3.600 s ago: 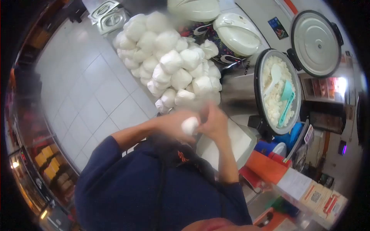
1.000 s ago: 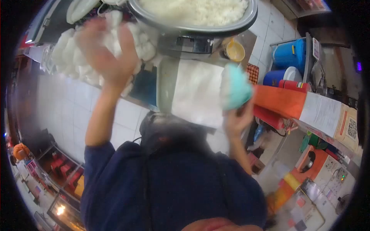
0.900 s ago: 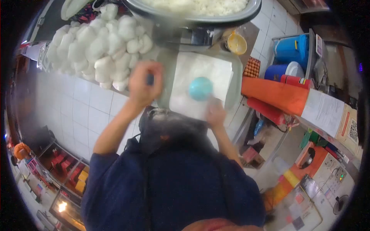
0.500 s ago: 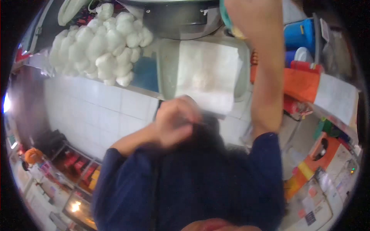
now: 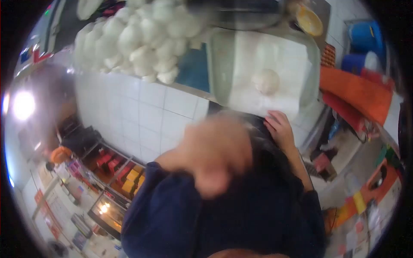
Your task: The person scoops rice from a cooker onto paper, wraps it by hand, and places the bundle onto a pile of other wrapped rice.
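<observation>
My left hand (image 5: 217,150) is raised in front of my chest and smeared by motion, so its fingers and anything in them cannot be made out. At the near edge of the pale green tray (image 5: 221,64), my right hand (image 5: 280,129) has its fingers loosely apart, close to the edge of the white sheet (image 5: 292,60), with nothing visible in it. On the sheet lies a pale, flattish round piece (image 5: 266,81). Left of the tray is a large heap of white round lumps (image 5: 142,41), beside a blue surface (image 5: 193,71).
A dark, blurred vessel (image 5: 245,15) stands behind the tray. An orange-yellow bowl (image 5: 309,21) is at its back right corner. Farther right are stacked brown items (image 5: 328,56), a blue container (image 5: 365,36) and an orange cloth-like sheet (image 5: 357,88).
My right hand has come down from the top of the view to the tray's near edge. My left hand looks larger and more blurred. The camera view has shifted, showing the round piece more clearly.
</observation>
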Tool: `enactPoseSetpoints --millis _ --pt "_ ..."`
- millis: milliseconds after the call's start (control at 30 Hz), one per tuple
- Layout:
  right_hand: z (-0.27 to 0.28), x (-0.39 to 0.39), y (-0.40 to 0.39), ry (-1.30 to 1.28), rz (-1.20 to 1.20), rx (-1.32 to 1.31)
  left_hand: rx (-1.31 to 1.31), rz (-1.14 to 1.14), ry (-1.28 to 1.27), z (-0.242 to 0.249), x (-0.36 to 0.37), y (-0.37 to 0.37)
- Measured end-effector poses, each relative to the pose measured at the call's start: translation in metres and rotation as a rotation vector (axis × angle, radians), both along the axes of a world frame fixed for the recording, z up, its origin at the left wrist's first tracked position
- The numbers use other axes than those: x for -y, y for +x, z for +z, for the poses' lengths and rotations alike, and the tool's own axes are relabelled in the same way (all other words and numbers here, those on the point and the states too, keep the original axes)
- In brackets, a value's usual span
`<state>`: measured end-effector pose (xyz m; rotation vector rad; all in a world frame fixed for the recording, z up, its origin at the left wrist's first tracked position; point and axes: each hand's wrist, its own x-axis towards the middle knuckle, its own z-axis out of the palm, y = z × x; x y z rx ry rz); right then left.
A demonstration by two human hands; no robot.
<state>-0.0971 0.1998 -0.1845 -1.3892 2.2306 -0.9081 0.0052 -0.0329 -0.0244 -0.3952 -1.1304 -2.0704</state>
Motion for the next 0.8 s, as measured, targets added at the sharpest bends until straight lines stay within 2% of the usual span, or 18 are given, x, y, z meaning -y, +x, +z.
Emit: enactPoseSetpoints --millis 33,67,167,267,500,633,733,800 --pt "0.000 -0.010 -0.003 0.036 -0.027 -0.006 0.546 0.216 -0.558 -0.010 0.010 0.000" --pt "-0.001 -0.012 -0.006 0.054 -0.041 0.059 0.883 0.162 -0.658 -0.035 0.006 -0.007" --pt "-0.008 -0.010 -0.006 0.056 -0.080 0.133 0.813 -0.032 -1.266 -0.146 0.022 0.010" --pt "-0.001 -0.008 -0.007 0.055 -0.096 0.148 0.815 -0.164 -1.216 -0.182 0.038 0.030" --pt "0.000 -0.008 -0.009 0.050 -0.093 0.134 0.957 -0.431 -1.010 -0.182 0.062 0.026" --pt "0.000 -0.006 -0.009 0.055 -0.084 0.167 0.928 -0.438 -0.988 -0.184 0.065 0.025" --pt "0.013 0.005 -0.012 0.019 -0.110 0.053 0.936 -0.393 -1.024 -0.167 0.064 0.020" --pt "0.026 0.013 -0.015 0.008 -0.102 -0.202 0.992 -0.278 -0.984 -0.145 0.061 0.015"
